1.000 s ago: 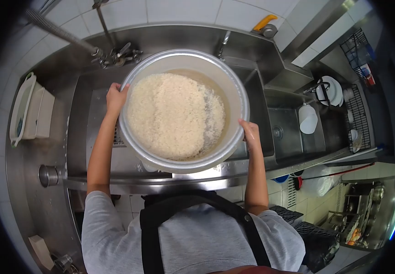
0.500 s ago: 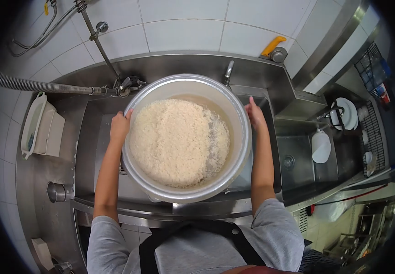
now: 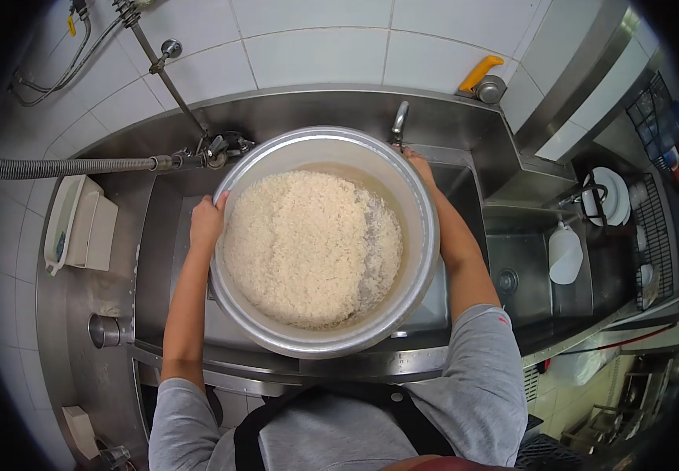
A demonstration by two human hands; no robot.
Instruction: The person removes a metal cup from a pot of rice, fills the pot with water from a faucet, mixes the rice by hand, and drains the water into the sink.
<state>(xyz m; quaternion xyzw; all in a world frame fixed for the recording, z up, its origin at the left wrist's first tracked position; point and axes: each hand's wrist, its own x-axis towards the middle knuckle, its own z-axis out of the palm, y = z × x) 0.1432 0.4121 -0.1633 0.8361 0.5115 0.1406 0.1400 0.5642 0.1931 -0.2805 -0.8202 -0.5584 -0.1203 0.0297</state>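
Observation:
A large round metal pot [image 3: 324, 343] with rice [image 3: 308, 243] and some cloudy water rests over the steel sink [image 3: 453, 196]. My left hand [image 3: 207, 220] grips the pot's left rim, thumb on top. Beyond the pot's upper right rim, my right hand [image 3: 416, 161] is at the base of the small faucet [image 3: 400, 122]; its fingers are partly hidden, so their grip cannot be made out.
A second basin [image 3: 524, 259] with a white jug [image 3: 564, 255] lies to the right, near white plates [image 3: 606, 196]. A sprayer hose [image 3: 80, 166], a beige container [image 3: 92, 228] and a metal cup [image 3: 104, 330] are on the left.
My right hand has let go of the pot's right rim and moved up and forward to the faucet. My left hand stays on the rim. The view has shifted, showing more wall.

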